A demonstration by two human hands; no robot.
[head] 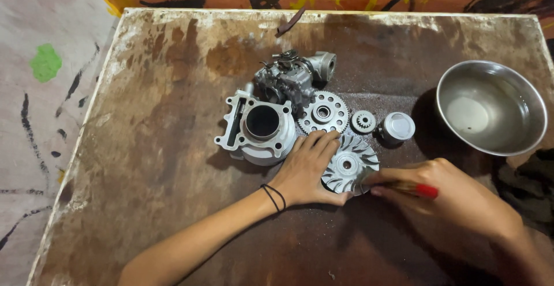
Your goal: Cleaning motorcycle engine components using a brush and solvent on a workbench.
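My left hand [309,168] rests flat on a silver finned disc [353,168] and pins its left edge to the stained wooden table [161,147]. My right hand [447,191] grips a red-handled tool [416,190] whose tip meets the disc's right edge; the tip itself is hidden. Just beyond the disc lie a toothed sprocket [323,113], a small gear [363,121] and a short piston [398,127]. A grey engine cylinder [261,127] sits next to my left fingers.
A carburettor-like metal assembly [291,78] lies behind the cylinder. A steel bowl [490,107] stands at the right edge. A dark strip [290,22] lies near the far edge. A painted wall runs behind the table, with painted floor on the left.
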